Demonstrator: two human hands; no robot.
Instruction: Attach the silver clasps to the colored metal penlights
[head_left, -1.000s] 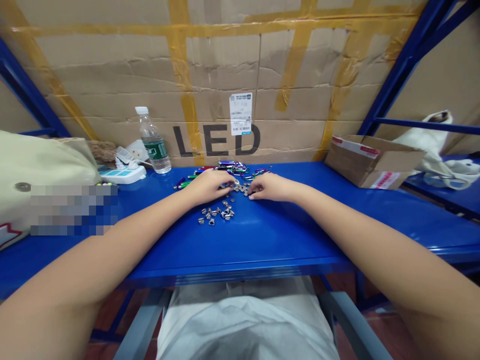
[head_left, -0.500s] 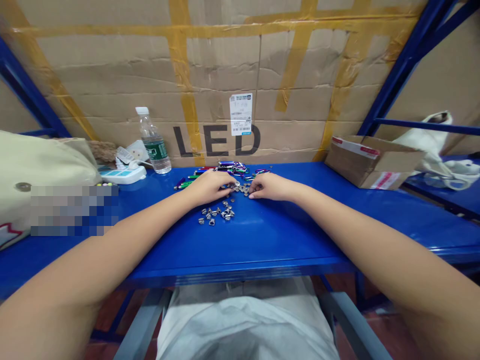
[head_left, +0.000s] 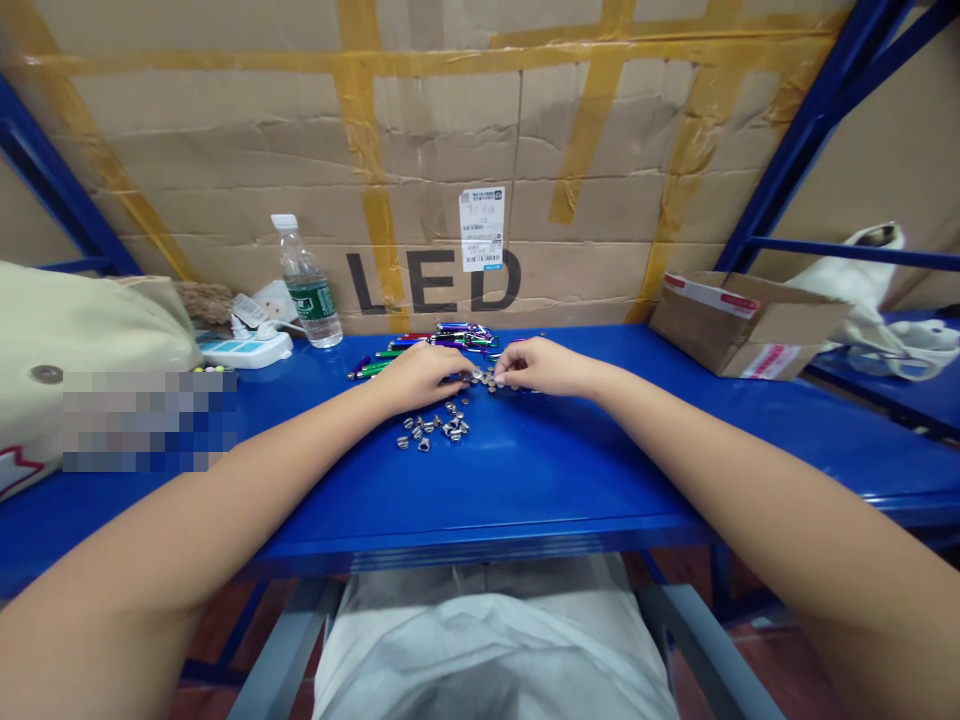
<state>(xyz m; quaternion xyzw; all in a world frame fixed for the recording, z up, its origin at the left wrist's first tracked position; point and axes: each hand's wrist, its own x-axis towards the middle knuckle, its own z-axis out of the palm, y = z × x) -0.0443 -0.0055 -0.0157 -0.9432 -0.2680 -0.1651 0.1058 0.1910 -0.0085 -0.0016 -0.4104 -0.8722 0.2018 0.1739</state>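
Observation:
My left hand [head_left: 429,377] is curled low over the blue table, thumb and fingers closing together at the left side of a cluster of small round metal discs [head_left: 491,385]. From the right, my right hand [head_left: 531,366] bends over the same cluster with its fingertips pinched. What either hand grips is too small to make out. Several shiny silver metal pieces [head_left: 454,430] lie loose in front of my left hand. Behind it are slim coloured metal tubes with clips [head_left: 450,338], partly hidden by the hand.
A water bottle [head_left: 306,290] and a white power strip [head_left: 251,348] stand at the back left, near a cream bag [head_left: 90,320]. An open cardboard box [head_left: 739,325] sits at the back right. A large taped carton [head_left: 450,130] walls off the back.
My right hand has shifted slightly up and left, and its fingertips have come together more over the discs. My left hand stays almost in place.

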